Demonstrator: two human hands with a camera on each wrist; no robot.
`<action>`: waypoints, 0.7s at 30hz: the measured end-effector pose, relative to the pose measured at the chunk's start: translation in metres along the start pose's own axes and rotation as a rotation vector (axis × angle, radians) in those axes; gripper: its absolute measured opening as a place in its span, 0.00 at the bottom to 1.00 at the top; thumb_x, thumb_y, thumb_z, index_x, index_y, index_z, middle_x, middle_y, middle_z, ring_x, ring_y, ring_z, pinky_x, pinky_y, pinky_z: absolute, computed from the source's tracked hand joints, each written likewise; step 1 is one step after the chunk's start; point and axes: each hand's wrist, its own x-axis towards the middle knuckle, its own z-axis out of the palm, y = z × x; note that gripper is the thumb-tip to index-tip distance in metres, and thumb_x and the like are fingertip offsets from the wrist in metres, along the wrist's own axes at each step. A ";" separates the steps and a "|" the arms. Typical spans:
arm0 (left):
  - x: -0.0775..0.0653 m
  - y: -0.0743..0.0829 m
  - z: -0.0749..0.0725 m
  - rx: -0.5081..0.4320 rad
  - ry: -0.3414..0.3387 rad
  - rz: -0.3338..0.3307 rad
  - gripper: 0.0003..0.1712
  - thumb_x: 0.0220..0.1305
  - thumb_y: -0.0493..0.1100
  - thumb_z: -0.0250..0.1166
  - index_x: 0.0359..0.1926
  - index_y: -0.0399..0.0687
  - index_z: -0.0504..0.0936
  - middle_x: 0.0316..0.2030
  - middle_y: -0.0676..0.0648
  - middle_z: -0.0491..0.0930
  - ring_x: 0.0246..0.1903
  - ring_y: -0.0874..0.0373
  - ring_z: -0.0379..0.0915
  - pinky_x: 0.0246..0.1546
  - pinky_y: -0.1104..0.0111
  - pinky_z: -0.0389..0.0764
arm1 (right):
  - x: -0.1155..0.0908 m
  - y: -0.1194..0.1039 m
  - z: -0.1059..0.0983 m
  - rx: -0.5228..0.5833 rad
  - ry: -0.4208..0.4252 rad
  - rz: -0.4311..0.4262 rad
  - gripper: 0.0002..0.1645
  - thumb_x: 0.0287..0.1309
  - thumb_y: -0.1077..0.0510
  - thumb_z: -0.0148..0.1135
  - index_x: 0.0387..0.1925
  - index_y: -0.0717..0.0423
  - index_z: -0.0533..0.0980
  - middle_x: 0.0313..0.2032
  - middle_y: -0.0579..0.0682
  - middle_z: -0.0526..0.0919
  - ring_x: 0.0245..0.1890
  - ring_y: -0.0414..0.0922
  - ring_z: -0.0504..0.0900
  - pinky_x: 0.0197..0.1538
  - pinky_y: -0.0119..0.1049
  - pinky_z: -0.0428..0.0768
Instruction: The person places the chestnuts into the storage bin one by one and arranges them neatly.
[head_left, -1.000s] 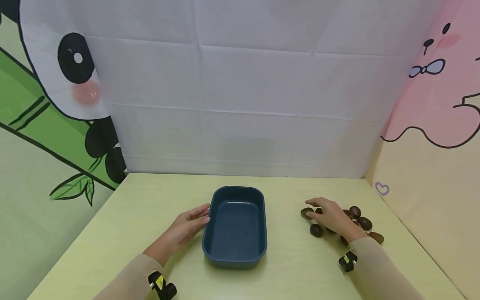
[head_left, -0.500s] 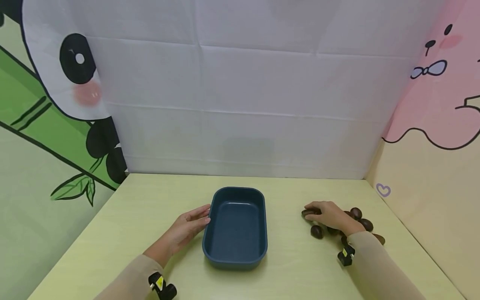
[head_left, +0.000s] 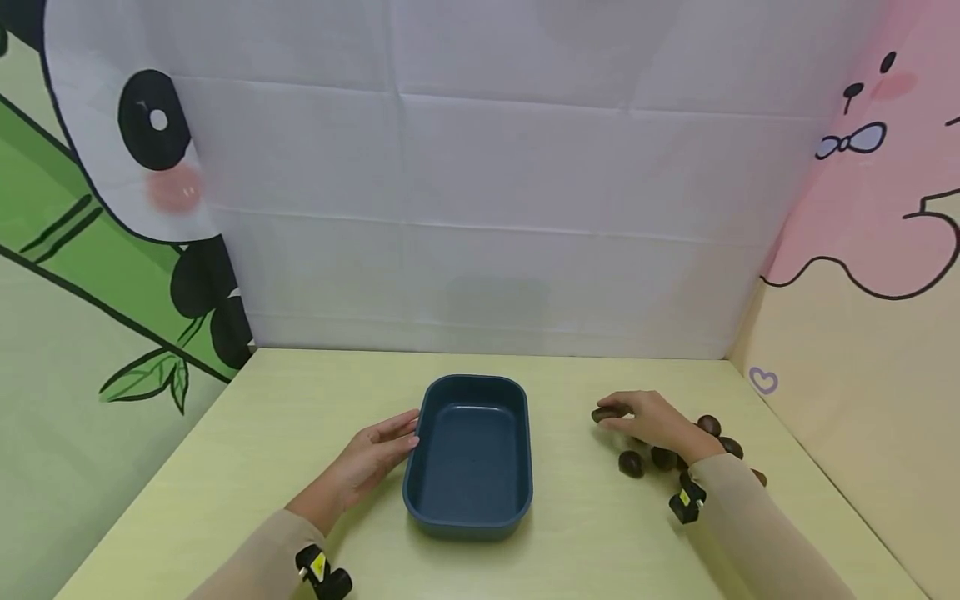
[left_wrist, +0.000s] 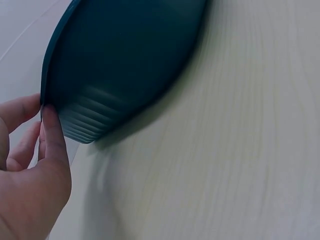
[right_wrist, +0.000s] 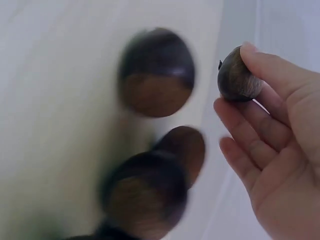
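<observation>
Head view gives me the left hand, fingers extended, touching the left side of the blue rectangular dish. Well right of that, the right hand pinches one dark chestnut; loose chestnuts lie nearer and farther right on the table.

smooth plastic-looking tray, glossy chestnuts, wood-grained tabletop, creased cloth-like backdrop

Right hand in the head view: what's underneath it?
Dark brown nuts show on both sides of the right hand, and a pinched nut at its fingertips. The hand and sleeve cover whatever lies directly beneath, so any nuts there cannot be counted.
</observation>
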 end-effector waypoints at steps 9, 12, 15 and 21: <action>-0.002 0.002 0.001 -0.015 -0.008 0.016 0.36 0.72 0.36 0.62 0.75 0.35 0.59 0.72 0.33 0.60 0.68 0.52 0.64 0.62 0.68 0.72 | 0.028 -0.036 -0.009 0.070 -0.034 -0.058 0.23 0.65 0.50 0.67 0.58 0.54 0.80 0.46 0.43 0.85 0.47 0.43 0.83 0.52 0.45 0.81; -0.002 0.002 0.001 -0.011 -0.007 0.017 0.36 0.72 0.37 0.62 0.75 0.35 0.59 0.72 0.33 0.60 0.68 0.50 0.63 0.62 0.68 0.72 | 0.040 -0.053 -0.010 0.117 -0.069 -0.089 0.23 0.65 0.51 0.67 0.58 0.55 0.79 0.47 0.42 0.86 0.48 0.42 0.83 0.54 0.44 0.81; -0.003 0.003 0.002 -0.013 -0.003 0.012 0.36 0.72 0.37 0.62 0.75 0.36 0.59 0.72 0.34 0.60 0.69 0.50 0.62 0.62 0.68 0.72 | 0.050 -0.074 -0.011 0.138 -0.104 -0.117 0.22 0.65 0.53 0.68 0.57 0.57 0.79 0.46 0.43 0.87 0.48 0.43 0.84 0.53 0.42 0.82; -0.003 0.004 0.002 -0.011 0.003 0.010 0.36 0.72 0.38 0.62 0.75 0.36 0.59 0.72 0.33 0.59 0.70 0.47 0.59 0.63 0.67 0.72 | 0.074 -0.112 -0.008 0.107 -0.147 -0.163 0.23 0.65 0.53 0.68 0.58 0.57 0.79 0.46 0.43 0.86 0.47 0.42 0.84 0.51 0.38 0.82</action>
